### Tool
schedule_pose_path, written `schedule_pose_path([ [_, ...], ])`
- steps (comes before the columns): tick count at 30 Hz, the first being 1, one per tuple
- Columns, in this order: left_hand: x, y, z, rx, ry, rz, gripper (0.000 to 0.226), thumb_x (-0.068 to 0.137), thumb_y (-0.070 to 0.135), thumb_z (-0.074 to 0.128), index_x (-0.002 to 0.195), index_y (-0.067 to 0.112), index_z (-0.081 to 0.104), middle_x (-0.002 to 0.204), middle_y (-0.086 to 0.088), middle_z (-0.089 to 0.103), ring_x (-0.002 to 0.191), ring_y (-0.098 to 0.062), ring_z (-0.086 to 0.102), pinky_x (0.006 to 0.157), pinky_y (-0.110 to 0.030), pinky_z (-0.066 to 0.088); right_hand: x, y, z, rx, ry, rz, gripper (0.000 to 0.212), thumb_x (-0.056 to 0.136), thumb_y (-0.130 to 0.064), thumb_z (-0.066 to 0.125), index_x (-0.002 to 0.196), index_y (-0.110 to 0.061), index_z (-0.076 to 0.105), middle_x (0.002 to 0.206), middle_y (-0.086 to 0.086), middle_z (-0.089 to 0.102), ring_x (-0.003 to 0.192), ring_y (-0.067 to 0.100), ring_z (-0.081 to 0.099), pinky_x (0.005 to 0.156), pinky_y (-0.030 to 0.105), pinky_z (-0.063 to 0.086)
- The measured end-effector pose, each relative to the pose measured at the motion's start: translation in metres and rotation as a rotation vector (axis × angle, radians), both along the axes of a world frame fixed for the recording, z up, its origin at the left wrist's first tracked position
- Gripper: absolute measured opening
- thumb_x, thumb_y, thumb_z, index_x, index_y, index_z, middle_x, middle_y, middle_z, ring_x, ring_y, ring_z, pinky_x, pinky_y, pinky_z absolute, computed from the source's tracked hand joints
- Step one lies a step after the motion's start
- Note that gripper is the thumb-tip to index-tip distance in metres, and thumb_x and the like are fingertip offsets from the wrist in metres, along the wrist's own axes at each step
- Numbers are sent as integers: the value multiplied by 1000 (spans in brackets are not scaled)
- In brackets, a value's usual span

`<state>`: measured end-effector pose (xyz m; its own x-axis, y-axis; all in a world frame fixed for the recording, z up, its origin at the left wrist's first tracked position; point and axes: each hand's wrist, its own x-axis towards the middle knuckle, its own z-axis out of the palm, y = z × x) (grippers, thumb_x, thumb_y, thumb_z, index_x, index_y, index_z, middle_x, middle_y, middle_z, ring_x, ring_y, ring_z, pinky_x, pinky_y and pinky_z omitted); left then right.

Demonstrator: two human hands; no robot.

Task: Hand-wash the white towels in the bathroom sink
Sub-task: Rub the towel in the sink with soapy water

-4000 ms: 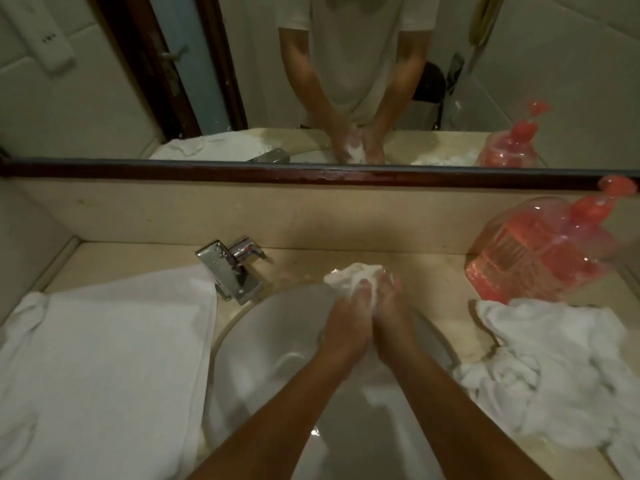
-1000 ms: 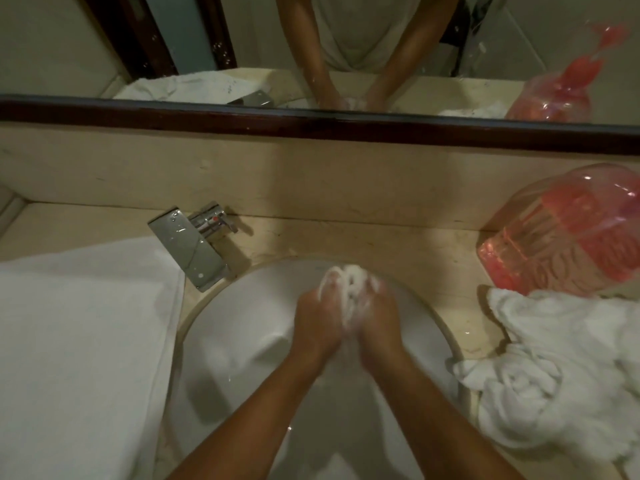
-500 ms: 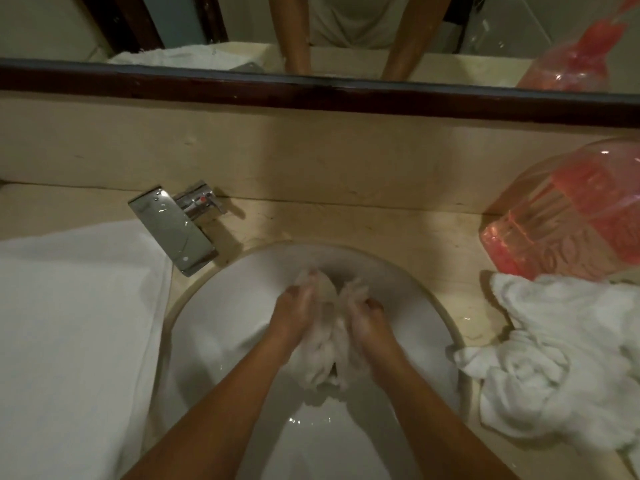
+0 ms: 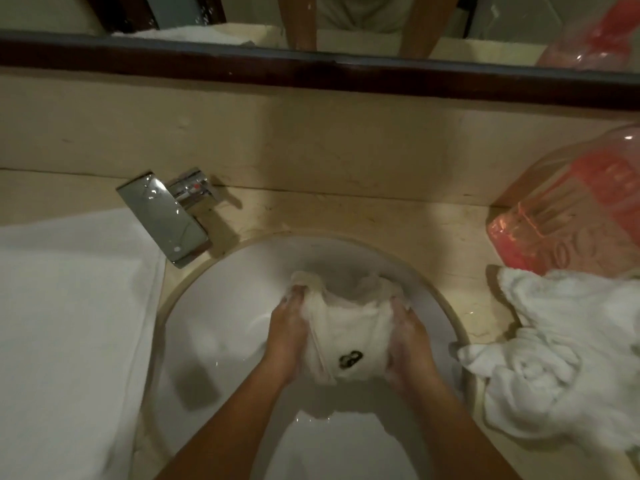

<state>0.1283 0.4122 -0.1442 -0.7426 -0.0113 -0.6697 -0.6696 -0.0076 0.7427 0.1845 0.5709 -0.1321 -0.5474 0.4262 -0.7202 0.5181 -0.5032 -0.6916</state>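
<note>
1. Head view: the small white towel [image 4: 349, 330] hangs inside the sink [image 4: 207, 306], spread between the left hand [image 4: 287, 329] and the right hand [image 4: 410, 341]. Each hand grips one side edge.
2. Sodden and limp, it probably feels heavy and soapy-slick, so the bunched edges likely give the surest hold.

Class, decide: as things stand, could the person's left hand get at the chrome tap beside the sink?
Probably yes, once freed: the left hand grips the wet towel in the sink, yet nothing stands between it and the chrome tap.
</note>
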Motion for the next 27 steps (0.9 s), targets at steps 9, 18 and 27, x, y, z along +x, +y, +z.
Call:
schedule_pose_path([
  [9, -6, 29, 39, -212, 283, -102, 42, 107, 44, 53, 82, 17, 74, 68, 1, 74, 66, -9, 71, 56, -16, 50, -11, -56, 59, 306, 135, 328, 37, 113, -46, 31, 115, -28, 63, 99, -10, 69, 95, 2, 68, 70, 11, 49],
  [18, -20, 30, 49, -251, 420, -179, 29, 112, 22, 47, 92, 21, 68, 76, 7, 70, 67, 4, 67, 61, -9, 47, -21, -48, 64, 421, 155, 418, 31, 114, -39, 37, 126, -24, 61, 109, 0, 73, 104, 17, 72, 95, 31, 57],
  [27, -31, 27, 56, -332, 491, -318, 33, 110, 26, 49, 88, 14, 70, 78, 8, 68, 76, -19, 65, 63, -12, 43, -14, -53, 67, 334, 137, 403, 24, 113, -30, 44, 121, -23, 65, 106, -3, 73, 99, 15, 72, 86, 30, 57],
])
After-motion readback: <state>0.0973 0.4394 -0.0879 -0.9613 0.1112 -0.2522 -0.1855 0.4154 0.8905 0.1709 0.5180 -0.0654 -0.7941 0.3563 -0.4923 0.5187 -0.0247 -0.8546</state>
